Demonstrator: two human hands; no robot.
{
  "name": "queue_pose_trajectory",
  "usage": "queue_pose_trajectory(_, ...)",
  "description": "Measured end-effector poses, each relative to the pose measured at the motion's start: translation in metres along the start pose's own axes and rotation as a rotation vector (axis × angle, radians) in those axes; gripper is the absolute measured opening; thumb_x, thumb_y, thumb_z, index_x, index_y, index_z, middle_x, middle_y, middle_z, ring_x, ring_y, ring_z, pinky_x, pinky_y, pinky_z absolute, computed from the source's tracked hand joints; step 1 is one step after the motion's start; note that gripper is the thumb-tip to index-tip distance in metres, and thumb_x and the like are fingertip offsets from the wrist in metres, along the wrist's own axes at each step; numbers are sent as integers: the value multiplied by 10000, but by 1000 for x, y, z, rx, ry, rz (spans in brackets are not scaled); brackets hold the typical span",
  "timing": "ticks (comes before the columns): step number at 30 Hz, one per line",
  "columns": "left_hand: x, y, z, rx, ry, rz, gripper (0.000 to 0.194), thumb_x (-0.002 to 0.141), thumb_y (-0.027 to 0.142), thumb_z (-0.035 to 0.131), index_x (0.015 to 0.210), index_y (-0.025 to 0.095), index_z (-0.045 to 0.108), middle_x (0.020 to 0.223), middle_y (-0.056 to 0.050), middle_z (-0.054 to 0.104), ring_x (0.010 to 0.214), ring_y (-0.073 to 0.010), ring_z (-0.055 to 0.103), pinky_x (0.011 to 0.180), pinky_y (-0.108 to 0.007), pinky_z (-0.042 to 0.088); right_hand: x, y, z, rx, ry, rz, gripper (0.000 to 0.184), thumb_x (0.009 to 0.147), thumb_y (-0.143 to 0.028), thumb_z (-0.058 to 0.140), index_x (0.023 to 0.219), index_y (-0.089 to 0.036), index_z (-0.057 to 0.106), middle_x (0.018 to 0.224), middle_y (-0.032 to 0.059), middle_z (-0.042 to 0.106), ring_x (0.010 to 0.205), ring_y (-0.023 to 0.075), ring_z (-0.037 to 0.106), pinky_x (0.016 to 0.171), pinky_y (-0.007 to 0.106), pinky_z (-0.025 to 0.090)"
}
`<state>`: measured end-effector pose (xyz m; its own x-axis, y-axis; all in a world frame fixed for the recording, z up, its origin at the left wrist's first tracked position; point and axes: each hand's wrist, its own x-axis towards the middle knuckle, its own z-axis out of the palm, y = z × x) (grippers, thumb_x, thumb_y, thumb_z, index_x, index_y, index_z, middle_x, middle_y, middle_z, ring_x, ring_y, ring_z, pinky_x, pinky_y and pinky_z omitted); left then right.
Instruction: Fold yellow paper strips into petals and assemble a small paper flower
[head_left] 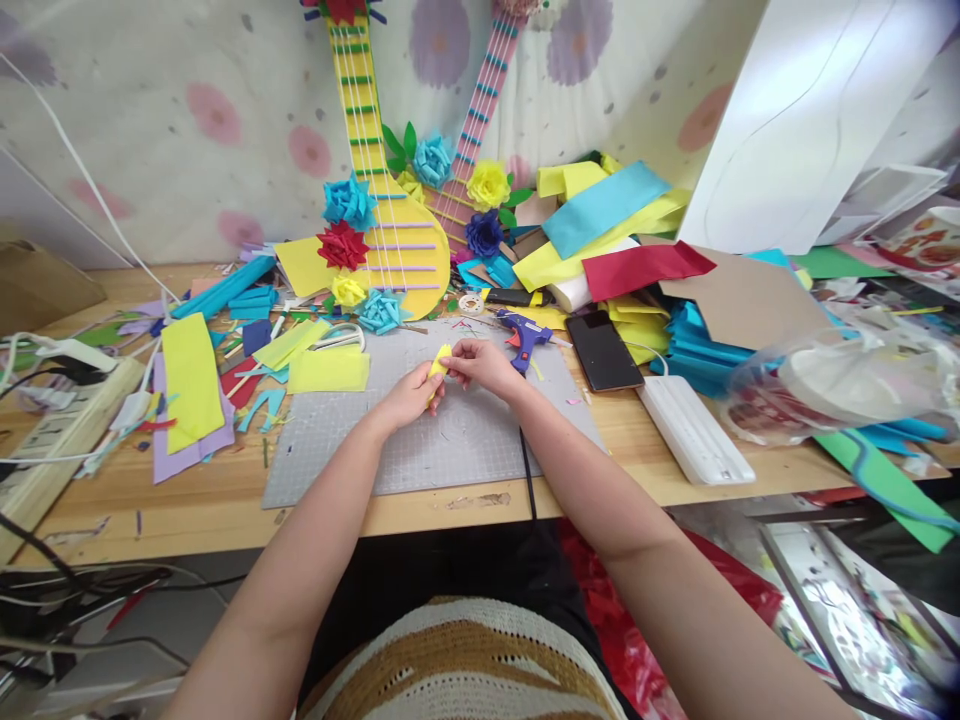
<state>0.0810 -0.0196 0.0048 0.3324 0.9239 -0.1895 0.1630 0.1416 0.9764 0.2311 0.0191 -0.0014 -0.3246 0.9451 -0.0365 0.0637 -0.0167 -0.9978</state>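
Both hands meet above the grey cutting mat (pixel 330 450). My left hand (pixel 414 395) is closed on a small piece of yellow paper (pixel 440 361), which sticks up between its fingers. Pinched at the paper's right edge are the fingers of my right hand (pixel 484 365). Just right of that hand a blue glue gun (pixel 529 335) lies on the mat. Yellow-green paper pieces (pixel 330 370) lie to the left of my left hand. Behind stands a yellow paper guitar (pixel 409 245) with paper flowers, and a pink one (pixel 476 140) leans beside it.
A black phone (pixel 604 350) and a white power bank (pixel 697 430) lie to the right, near a plastic bag (pixel 840 385). Coloured paper sheets (pixel 607 210) are heaped at the back right. A power strip (pixel 67 430) with cables sits at the left edge.
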Motion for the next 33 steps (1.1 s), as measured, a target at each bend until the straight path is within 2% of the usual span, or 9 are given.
queue_pose_trajectory(7,6,-4,0,-49,-5,-32,88,869,198,424,793,156,442,667,32,509,446,-52,468,429,-198,423,4,8,-2,-107,-2,-37,290,664,-371,679,637,-183,459,495,-64,519,372,51,428,369,189,329)
queue_pose_trajectory(10,6,-4,0,-45,18,-19,86,866,191,429,790,157,449,600,61,441,412,-40,389,401,-178,392,5,9,-2,-155,54,-98,250,679,-371,660,751,-199,492,525,-72,510,416,64,438,386,188,316)
queue_pose_trajectory(14,4,-1,0,-5,5,-24,97,876,181,404,889,144,493,584,64,408,416,-42,347,384,-162,347,4,7,-1,-158,69,-184,223,745,-349,581,916,-210,544,569,-61,498,479,78,431,450,204,335)
queue_pose_trajectory(22,1,3,1,0,4,-40,104,875,168,402,895,139,500,570,64,403,414,-43,349,385,-163,325,5,5,0,-275,119,-238,115,747,-275,556,810,-186,591,593,-48,483,560,87,424,556,223,328)
queue_pose_trajectory(26,2,3,2,-5,4,-61,129,881,147,371,886,137,499,567,59,422,402,-43,353,377,-164,310,5,7,1,-300,134,-242,123,749,-283,554,810,-187,600,620,-37,513,574,92,438,570,227,340)
queue_pose_trajectory(31,3,2,3,-19,23,-80,120,879,158,390,870,132,507,581,47,471,395,-40,376,373,-164,311,5,9,2,-308,169,-219,212,754,-299,553,915,-188,635,627,-29,547,582,101,463,594,239,370)
queue_pose_trajectory(33,4,2,3,-30,23,-79,112,877,168,407,875,131,513,573,50,463,398,-40,378,378,-163,317,6,9,2,-307,177,-220,205,753,-301,554,887,-181,654,675,-9,593,622,110,497,627,249,390)
